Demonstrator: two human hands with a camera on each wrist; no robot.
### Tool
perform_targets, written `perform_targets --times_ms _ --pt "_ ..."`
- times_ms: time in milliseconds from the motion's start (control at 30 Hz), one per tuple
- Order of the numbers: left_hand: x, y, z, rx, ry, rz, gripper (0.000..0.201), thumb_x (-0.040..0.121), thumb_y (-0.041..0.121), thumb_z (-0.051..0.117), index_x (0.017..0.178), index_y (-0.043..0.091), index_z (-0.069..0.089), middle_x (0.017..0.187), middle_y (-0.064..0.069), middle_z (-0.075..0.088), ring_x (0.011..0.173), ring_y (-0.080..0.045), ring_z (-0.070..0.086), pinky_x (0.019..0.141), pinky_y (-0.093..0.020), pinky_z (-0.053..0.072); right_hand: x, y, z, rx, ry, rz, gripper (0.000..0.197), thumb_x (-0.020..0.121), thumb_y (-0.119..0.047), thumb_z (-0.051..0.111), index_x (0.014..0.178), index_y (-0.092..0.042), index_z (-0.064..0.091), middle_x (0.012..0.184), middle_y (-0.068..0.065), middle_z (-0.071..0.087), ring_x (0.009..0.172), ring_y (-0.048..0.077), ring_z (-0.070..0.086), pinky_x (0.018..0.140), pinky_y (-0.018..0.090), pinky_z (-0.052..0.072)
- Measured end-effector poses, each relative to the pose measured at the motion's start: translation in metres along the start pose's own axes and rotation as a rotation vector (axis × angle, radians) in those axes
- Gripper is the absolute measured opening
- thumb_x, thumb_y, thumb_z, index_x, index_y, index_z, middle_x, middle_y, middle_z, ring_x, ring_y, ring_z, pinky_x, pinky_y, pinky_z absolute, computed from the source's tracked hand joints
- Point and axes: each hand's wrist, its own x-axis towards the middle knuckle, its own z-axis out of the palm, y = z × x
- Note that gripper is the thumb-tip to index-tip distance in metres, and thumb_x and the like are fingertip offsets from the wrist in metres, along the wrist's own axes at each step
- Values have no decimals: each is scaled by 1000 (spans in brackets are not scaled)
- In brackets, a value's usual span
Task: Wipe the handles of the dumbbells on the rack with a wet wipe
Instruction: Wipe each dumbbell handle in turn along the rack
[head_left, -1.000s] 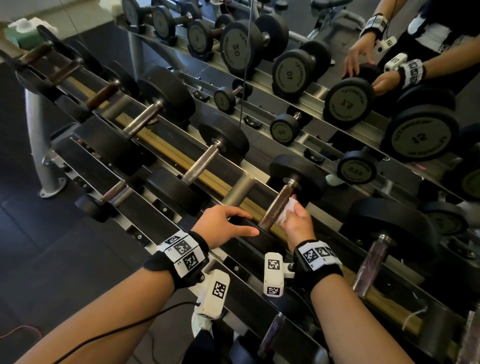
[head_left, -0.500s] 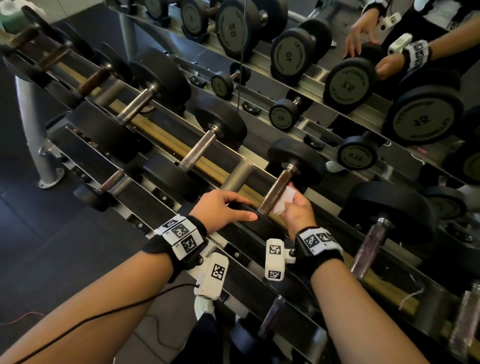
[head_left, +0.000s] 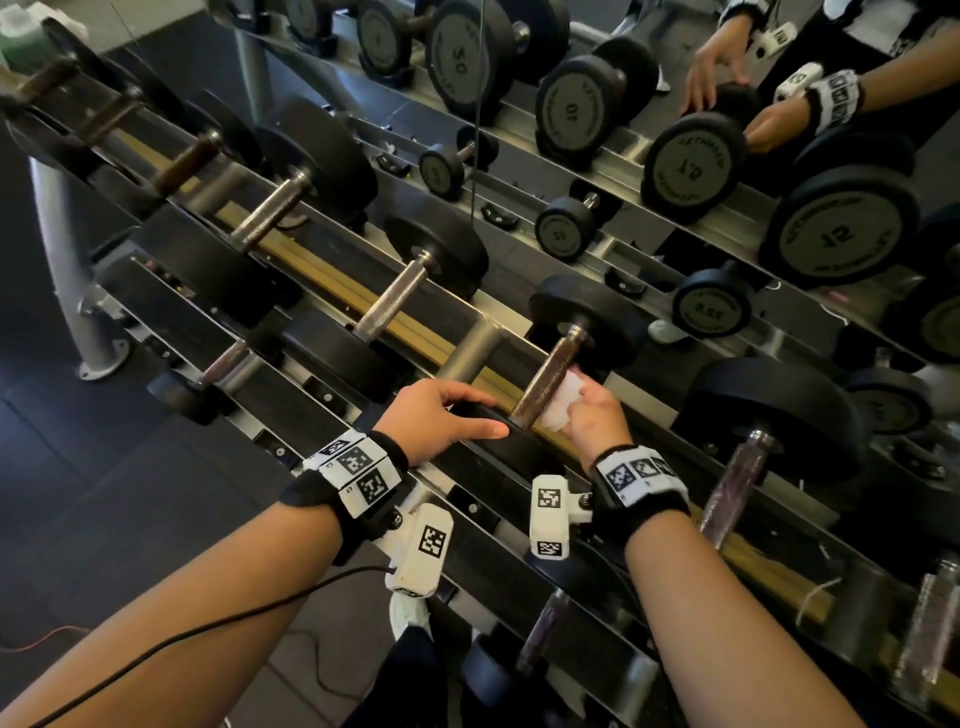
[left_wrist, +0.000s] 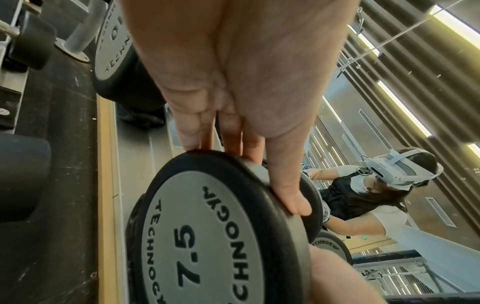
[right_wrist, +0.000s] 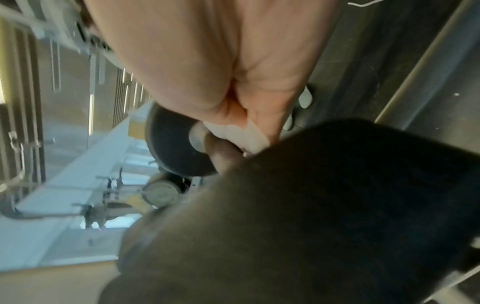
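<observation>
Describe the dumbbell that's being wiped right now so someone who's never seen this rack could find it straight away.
Start at the top rail of the rack in front of the mirror. Along that row, find the dumbbell whose near head the left hand grips. Only this one has a white wet wipe pressed to its handle by the right hand, and its end plate reads 7.5.

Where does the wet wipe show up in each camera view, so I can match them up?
Head: the wet wipe sits right of centre, pressed by the right hand against the dumbbell handle.
Left wrist: not in it.
Right wrist: the wipe is at centre, under the fingers.
Shared landmark: that handle, which shows in the head and right wrist views.
</observation>
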Motion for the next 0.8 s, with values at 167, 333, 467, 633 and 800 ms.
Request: perform_targets --times_ms 167,333,467,633,800 --pt "0 1 1 1 16 0 37 74 43 82 109 37 71 109 18 64 106 -3 57 103 -36 46 -4 27 -13 -343 -94 -299 40 96 -6 42 116 -31 66 113 3 67 103 17 63 88 35 50" --pt "1 0 -1 9 -18 -11 42 73 45 81 113 37 70 126 8 62 122 -15 54 109 -45 42 -12 41 -35 -434 -211 -386 43 94 -9 49 118 -39 68 117 0 67 107 16 65 93 35 55" --pt "7 4 -6 92 -55 -17 41 73 46 81 111 37 69 113 15 62 112 -7 55 101 -31 42 -31 9 -31 -412 -257 -463 22 79 -30 62 93 -37 77 99 0 73 93 17 70 69 22 56" --pt "16 22 -8 68 -71 17 59 82 36 77 136 35 53 140 7 54 129 -10 48 107 -30 33 -48 -34 -36 -706 -294 -610 17 84 -20 60 95 -27 71 95 1 69 85 14 67 63 19 51" --pt "15 53 4 194 -83 258 51 91 30 68 139 37 52 155 8 36 140 -6 30 115 -28 17 -63 -63 -45 -954 -362 -692 25 86 -1 44 96 -23 52 84 8 57 74 22 54 62 33 41"
